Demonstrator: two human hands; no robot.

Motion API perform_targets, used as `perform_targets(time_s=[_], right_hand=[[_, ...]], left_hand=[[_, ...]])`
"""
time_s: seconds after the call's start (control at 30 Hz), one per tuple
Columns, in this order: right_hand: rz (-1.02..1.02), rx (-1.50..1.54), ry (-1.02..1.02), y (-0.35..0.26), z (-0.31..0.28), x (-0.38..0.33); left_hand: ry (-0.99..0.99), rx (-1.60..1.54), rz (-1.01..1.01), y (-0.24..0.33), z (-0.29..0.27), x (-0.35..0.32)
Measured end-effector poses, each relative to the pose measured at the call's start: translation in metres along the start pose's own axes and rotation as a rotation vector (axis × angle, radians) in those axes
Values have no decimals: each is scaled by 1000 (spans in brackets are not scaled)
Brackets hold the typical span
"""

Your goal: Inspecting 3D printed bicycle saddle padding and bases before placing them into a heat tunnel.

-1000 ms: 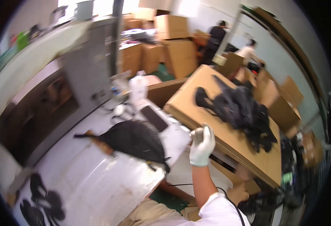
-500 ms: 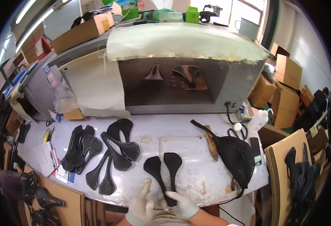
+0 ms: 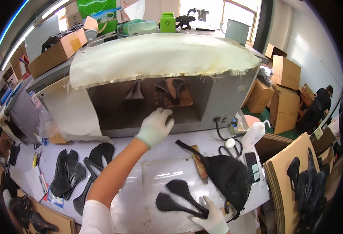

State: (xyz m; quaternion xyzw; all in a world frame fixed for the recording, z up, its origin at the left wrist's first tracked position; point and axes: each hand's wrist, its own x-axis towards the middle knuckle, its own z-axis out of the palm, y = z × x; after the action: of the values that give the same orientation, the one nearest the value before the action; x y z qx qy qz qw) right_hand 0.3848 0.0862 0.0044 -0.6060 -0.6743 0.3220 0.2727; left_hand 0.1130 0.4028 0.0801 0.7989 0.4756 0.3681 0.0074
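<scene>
My left hand (image 3: 155, 125), in a white glove, is raised at the mouth of a grey oven-like box (image 3: 228, 93). Its fingers are slightly bent and apart, with nothing seen in them. Inside lie a black bicycle saddle shell (image 3: 135, 92) and another saddle shell (image 3: 176, 90) on a brown board (image 3: 186, 97). Below the saddle shells is my gloved right hand (image 3: 212, 219), closed at the narrow nose of a split black saddle shell (image 3: 184, 190) low over the table. Its wide wings point left and away from me.
Several black saddle shells (image 3: 67, 173) lie on the table's left. To the right are a black cloth bag (image 3: 230, 181), a worn wooden-handled tool (image 3: 200, 165) and a white squeeze bottle (image 3: 254, 134). A pale cloth (image 3: 163, 56) drapes over the box. Another person (image 3: 321, 103) is far right.
My left hand has gone from the table's front edge up to the box opening. My right hand has moved right with the saddle shell, now turned with its wings leftward. The view has shifted.
</scene>
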Motion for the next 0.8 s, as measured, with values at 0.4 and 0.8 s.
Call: perform_targets(time_s=[0.4,0.8], right_hand=[[161,543,370,4,-22,-3],[6,1455,630,-15,-35,115]], left_hand=[[6,90,-464,-48,57,88],[-187,58,-261,114,-90,-306]])
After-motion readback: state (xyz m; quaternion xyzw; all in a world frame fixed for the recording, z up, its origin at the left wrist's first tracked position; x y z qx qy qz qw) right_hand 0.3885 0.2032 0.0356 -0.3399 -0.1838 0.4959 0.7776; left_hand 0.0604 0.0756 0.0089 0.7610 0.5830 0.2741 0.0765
